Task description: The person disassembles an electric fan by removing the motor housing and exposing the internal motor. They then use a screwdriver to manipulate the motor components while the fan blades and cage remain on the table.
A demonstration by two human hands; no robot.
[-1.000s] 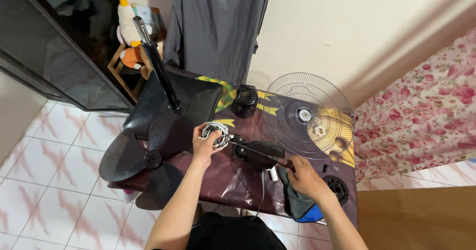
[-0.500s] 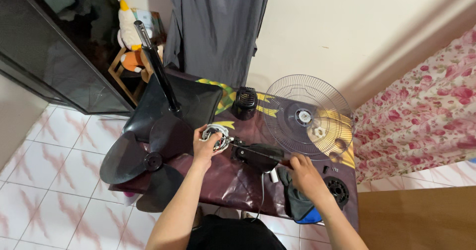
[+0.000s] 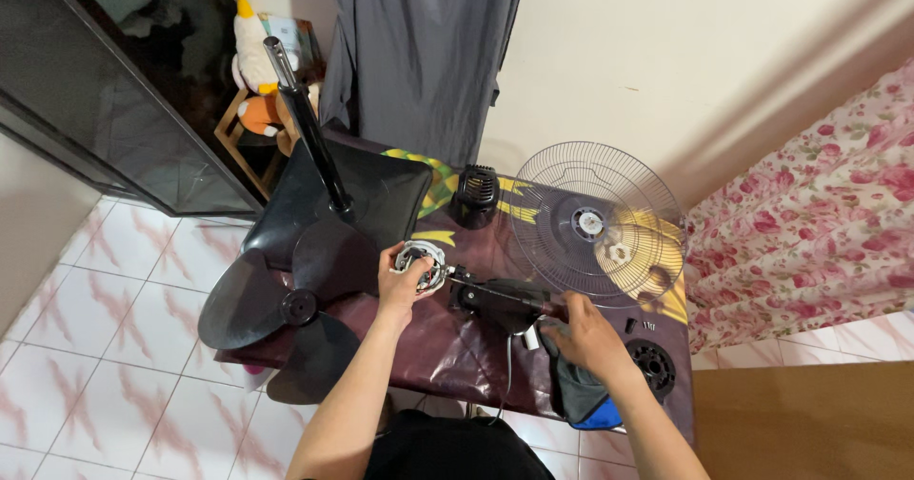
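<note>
At the middle of the dark table, the left hand grips the fan motor, its bare windings showing between the fingers. At three o'clock from the motor, the right hand closes around a screwdriver, whose thin shaft reaches across to the motor. A black housing lies under the shaft. At nine o'clock lies the fan blade; at two o'clock the wire guard; at twelve a black cap.
</note>
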